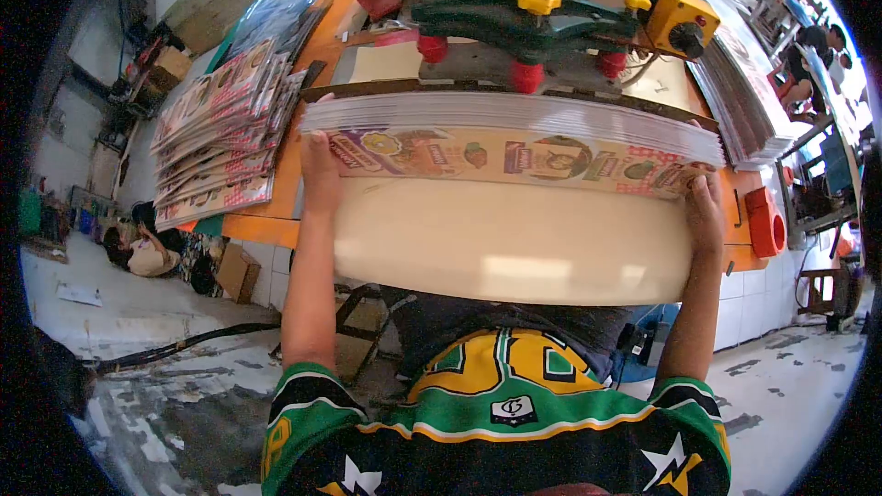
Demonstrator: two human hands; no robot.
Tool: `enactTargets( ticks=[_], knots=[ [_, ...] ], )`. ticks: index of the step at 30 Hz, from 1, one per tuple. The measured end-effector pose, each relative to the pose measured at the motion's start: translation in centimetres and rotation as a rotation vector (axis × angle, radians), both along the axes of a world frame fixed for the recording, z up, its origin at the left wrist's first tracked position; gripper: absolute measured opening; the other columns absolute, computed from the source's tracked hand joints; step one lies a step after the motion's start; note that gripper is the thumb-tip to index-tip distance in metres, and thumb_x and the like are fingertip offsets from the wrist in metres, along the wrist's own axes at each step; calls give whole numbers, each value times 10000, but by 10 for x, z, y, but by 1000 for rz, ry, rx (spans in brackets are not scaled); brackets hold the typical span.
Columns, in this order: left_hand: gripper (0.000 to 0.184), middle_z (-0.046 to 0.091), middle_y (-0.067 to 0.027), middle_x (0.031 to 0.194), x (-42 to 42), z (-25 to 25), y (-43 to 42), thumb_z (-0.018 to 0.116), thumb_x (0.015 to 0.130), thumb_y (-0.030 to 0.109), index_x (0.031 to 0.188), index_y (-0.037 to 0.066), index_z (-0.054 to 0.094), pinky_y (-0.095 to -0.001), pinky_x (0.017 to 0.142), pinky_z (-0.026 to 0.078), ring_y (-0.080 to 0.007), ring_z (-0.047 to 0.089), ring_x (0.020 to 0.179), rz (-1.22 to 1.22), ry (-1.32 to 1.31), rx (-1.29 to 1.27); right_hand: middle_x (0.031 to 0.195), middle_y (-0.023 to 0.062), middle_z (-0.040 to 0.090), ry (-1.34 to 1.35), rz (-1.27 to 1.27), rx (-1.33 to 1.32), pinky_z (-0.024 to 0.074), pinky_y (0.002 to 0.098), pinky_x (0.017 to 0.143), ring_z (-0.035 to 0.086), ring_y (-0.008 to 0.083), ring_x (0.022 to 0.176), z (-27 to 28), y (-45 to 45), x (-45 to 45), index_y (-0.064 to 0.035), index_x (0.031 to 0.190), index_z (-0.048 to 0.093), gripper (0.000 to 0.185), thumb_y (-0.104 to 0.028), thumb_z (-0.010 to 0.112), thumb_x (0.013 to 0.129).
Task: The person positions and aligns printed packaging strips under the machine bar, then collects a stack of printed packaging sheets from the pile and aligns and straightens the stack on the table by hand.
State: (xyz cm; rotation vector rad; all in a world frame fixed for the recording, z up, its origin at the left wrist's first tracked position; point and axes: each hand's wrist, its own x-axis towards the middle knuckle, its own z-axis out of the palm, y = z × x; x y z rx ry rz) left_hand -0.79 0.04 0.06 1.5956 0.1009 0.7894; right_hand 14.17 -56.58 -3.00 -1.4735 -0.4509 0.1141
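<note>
A stack of printed plastic sheets (496, 154) lies across the centre of the frame, on or just above a cream board (514, 239), with the dark green clamp frame (528, 28) of a machine just beyond it, at the top. The left hand (320, 170) grips the stack's left end, thumb on the near side, most of its fingers hidden. The right hand (706, 207) closes on the right end with bent fingers; how firmly it presses, I cannot tell.

Each sheet looks thin, light and floppy, but so many together should feel fairly weighty and stiffer along their length. The glossy film is likely slippery, so the layers could slide over one another or fan out; creasing seems a bigger risk than breaking. Both short ends look like the sound place to hold, squeezing through the full thickness, with the palms keeping the edges even.

The long axis runs left to right, dipping a little towards the right, roughly along the board's far edge. The coloured print faces up and towards the wearer, while the pale layered edges show along the far side. A loose pile of similar sheets (220, 142) leans at the left of the frame, on the orange table (257, 228).
</note>
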Motion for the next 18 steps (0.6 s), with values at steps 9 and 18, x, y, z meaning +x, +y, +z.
enactTargets(
  ticks=[9,18],
  knots=[
    [745,557,-107,1272,-2,2,-2,379,976,624,1398,12,435,-327,1034,385,-199,520,1179,-50,-24,-14,1239,88,538,6,-128,-67,378,339,998,494,184,1131,-17,-11,7,-3,1340,463,503,-354,536,986],
    [625,564,-110,1225,0,-12,39,400,1014,527,1306,-11,526,-303,1029,374,-183,527,1143,73,-144,48,1444,142,443,-208,2,77,343,350,1087,420,239,1324,41,34,-10,21,1470,321,610,-289,510,980]
  ],
)
